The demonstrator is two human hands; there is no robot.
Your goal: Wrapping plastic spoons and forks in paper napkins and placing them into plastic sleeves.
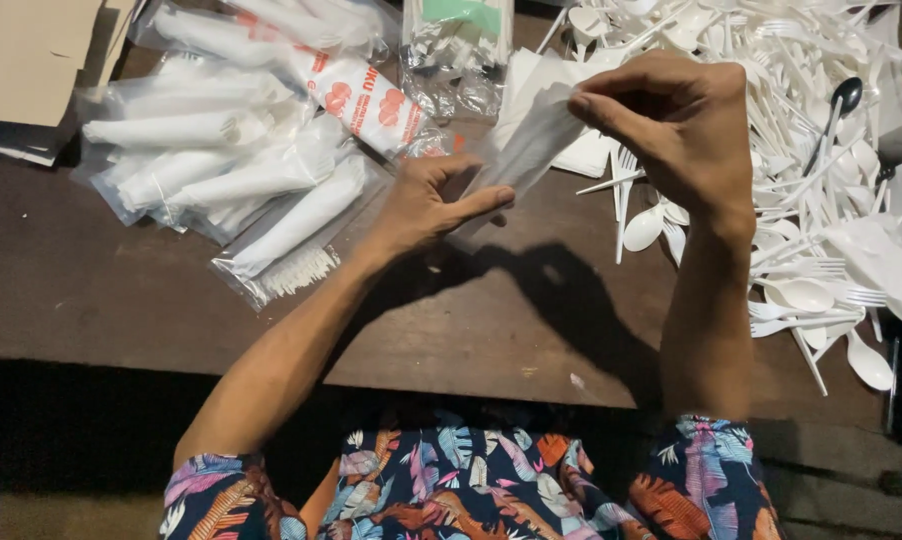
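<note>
Head view: we hold a thin clear plastic sleeve [526, 150] above the brown table [121, 290], between both hands. Our right hand [671, 125] pinches its upper end with thumb and fingertips; our left hand [431, 205] pinches the lower end, thumb pressed on top. We judge the sleeve light, limp and slippery, easy to crumple, so best taken at the ends or edges, as now. On the left, a stack of packed cutlery bags [241, 170] lies near our left hand. On the right, a loose heap of white plastic spoons and forks [801, 150] spreads just beside the right wrist, with one black spoon [843, 100] in it. Folded white napkins [561, 90] sit behind the sleeve. Nothing blocks the hands; the heap crowds the right side.
</note>
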